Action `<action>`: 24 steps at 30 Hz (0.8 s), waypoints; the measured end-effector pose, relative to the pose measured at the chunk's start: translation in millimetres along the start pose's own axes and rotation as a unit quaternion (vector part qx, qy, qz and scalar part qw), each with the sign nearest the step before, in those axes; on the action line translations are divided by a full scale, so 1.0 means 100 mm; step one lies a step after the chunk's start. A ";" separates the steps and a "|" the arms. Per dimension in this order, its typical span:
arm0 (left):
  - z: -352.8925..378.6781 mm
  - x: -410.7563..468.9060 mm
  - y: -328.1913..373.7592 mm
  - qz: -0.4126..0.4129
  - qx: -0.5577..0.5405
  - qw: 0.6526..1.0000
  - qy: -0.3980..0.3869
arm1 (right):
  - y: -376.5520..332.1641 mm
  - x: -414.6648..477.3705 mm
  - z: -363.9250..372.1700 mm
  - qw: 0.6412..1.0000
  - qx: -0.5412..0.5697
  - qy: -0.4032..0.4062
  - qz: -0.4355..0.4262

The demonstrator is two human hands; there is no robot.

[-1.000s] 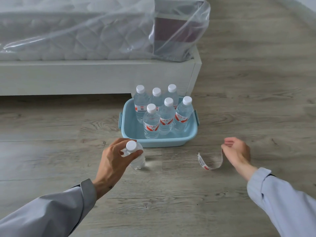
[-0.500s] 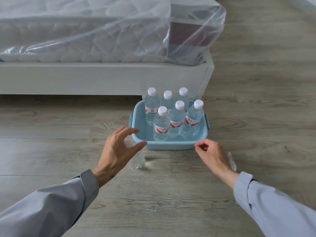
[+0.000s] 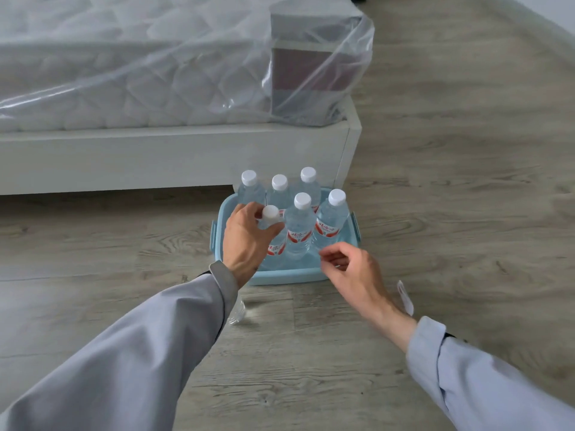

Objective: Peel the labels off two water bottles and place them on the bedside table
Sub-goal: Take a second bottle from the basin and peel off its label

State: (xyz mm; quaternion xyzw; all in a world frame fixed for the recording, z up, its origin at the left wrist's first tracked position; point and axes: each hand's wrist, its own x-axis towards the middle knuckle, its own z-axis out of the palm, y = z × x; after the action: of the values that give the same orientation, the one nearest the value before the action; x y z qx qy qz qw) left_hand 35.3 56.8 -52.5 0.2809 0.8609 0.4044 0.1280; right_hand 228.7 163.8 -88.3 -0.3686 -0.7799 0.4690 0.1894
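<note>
A light blue basin (image 3: 289, 277) on the wooden floor holds several capped water bottles with red and white labels. My left hand (image 3: 247, 241) reaches into it, and its thumb and fingers close around the neck of the front-left bottle (image 3: 271, 216). My right hand (image 3: 354, 275) hovers over the basin's front rim, fingers loosely curled, holding nothing. A peeled label (image 3: 405, 297) lies on the floor just right of my right wrist. A clear bottle without a label (image 3: 237, 312) stands on the floor, mostly hidden by my left sleeve.
A white bed frame (image 3: 174, 157) with a plastic-wrapped mattress (image 3: 140, 73) stands right behind the basin. Wooden floor (image 3: 466, 181) stretches to the right and front. No bedside table is in view.
My left hand let go of the label-free bottle on the floor and moved into the basin onto a labelled bottle. My right hand dropped the label and came to the basin's front rim.
</note>
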 end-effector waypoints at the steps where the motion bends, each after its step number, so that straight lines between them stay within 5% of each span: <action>1: 0.02 0.00 -0.02 0.001 -0.007 1.000 0.013 | 0.00 0.01 -0.01 1.000 0.001 -0.002 0.001; 13: -0.46 -0.11 0.28 0.126 -0.018 0.992 0.010 | -0.27 0.09 0.01 0.998 0.015 -0.055 0.026; 24: -1.32 -0.28 0.68 0.140 -0.167 0.972 -0.090 | -1.18 0.07 -0.18 0.977 0.148 -0.131 -0.082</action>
State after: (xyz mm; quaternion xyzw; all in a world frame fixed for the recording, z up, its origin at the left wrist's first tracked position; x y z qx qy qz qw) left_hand 24.7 -7.1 83.8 0.4086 0.7184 0.5292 0.1921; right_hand 188.6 145.4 23.0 -0.2066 -0.7478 0.6060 0.1757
